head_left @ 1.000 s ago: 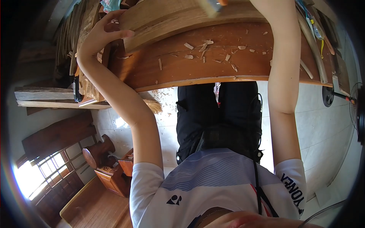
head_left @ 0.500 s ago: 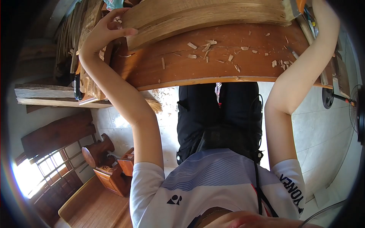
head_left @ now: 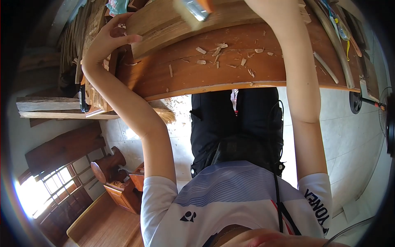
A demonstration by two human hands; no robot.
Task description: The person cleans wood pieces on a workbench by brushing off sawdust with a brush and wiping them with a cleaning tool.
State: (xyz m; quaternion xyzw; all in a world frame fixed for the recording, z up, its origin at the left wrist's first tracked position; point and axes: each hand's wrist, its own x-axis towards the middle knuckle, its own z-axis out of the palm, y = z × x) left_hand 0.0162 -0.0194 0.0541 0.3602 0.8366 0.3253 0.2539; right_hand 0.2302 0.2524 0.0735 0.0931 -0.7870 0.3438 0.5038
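A long wooden board (head_left: 164,31) with a grooved, curved edge lies along the tabletop. My left hand (head_left: 111,38) is at its left end, the thumb against the board and the fingers bent round the end. Over the board is a paintbrush (head_left: 196,9) with a metal ferrule and an orange handle, blurred by motion, its bristles low over the wood. My right hand (head_left: 260,5) reaches in from the right; only its wrist side shows, and the top edge cuts off the fingers on the brush handle.
Wood chips (head_left: 218,49) lie scattered on the brown table (head_left: 185,78). Wooden strips (head_left: 325,66) and a toothbrush-like tool (head_left: 341,31) lie at the right. Planks (head_left: 70,45) are stacked at the left. A fan (head_left: 386,119) stands far right; wooden furniture (head_left: 119,193) is lower left.
My right arm has swept left along the board, carrying the paintbrush from its right end to near the middle. My left hand stays at the board's left end.
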